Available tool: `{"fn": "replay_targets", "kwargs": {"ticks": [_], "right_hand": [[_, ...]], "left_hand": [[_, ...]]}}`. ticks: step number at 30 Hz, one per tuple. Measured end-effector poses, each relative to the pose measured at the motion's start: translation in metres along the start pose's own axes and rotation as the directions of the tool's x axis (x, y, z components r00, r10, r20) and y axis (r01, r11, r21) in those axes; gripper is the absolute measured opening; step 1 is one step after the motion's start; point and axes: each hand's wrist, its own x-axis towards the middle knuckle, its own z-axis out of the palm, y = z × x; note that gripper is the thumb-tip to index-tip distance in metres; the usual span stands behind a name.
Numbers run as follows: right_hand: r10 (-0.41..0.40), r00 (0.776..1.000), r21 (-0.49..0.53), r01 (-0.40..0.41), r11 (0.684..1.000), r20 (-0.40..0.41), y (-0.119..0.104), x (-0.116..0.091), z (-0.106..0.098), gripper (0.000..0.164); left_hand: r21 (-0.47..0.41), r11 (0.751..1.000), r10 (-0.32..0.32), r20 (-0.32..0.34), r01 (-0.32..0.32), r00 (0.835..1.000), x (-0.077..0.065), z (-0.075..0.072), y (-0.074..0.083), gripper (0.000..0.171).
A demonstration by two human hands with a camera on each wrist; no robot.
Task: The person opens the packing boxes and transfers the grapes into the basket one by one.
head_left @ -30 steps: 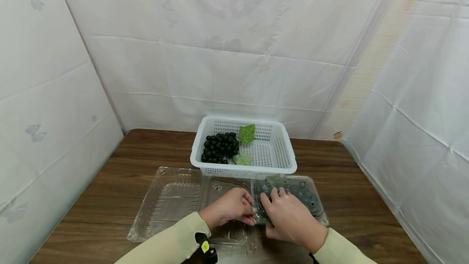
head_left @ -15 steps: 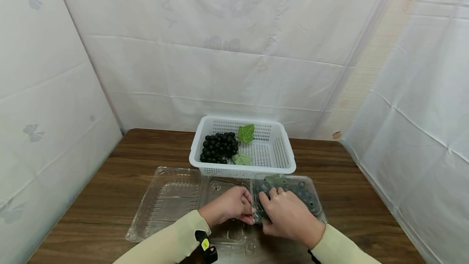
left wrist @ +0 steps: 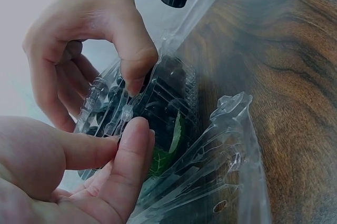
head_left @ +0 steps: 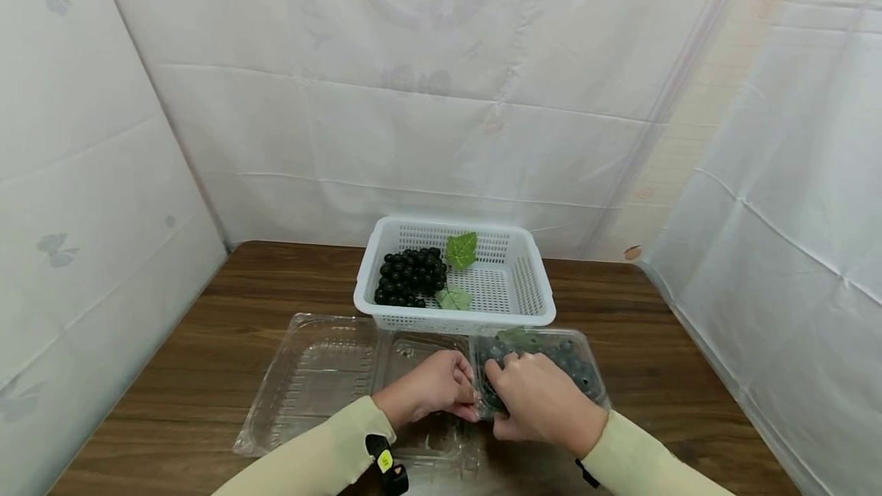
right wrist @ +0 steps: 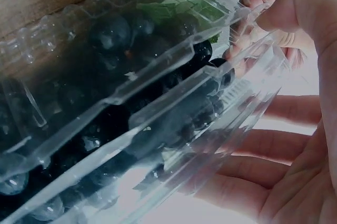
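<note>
Probably light, slick, easily dented: clear box (head_left: 598, 371) of grapes (head_left: 575, 364) on the tabletop (head_left: 661, 358) before the basket (head_left: 455, 317), pinched at the rim (left wrist: 127, 110) by left hand (head_left: 441, 387), gripped across the lid (head_left: 547, 341) by right hand (head_left: 547, 408); best held by presumably stiffer rim.

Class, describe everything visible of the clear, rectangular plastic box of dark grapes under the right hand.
The clear, rectangular plastic box is glossy and ridged, with a lid over its base. Round dark grapes and a green leaf show through it. It sits on the brown wooden table, nearer than the white slotted plastic basket. The right wrist view shows its rims apart along one edge. The left hand pinches its left edge; the right hand grips it across the lid.
</note>
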Motion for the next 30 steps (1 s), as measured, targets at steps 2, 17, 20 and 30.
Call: {"fn": "replay_targets", "kwargs": {"ticks": [2,17,20,30], "right_hand": [[-0.001,1.000,0.008,0.001,1.000,0.002,-0.0005,0.0007,-0.0008,0.028],[0.009,0.998,0.083,-0.014,0.996,0.063,0.0003,0.0061,-0.0075,0.027],[0.011,0.997,0.102,-0.019,0.995,0.074,0.0005,0.0056,-0.0085,0.027],[-0.001,0.999,0.116,-0.005,0.993,0.052,0.0012,0.0063,-0.0086,0.024]], "left_hand": [[0.002,1.000,0.004,0.001,-0.004,1.000,-0.0004,-0.0003,0.0004,0.018],[0.010,0.999,0.040,0.002,-0.040,0.999,-0.0022,0.0015,0.0002,0.018],[0.025,0.999,0.039,-0.003,-0.039,0.999,-0.0025,0.0025,-0.0005,0.018],[0.059,0.997,0.049,-0.025,-0.048,0.998,-0.0040,0.0036,-0.0001,0.017]]}}
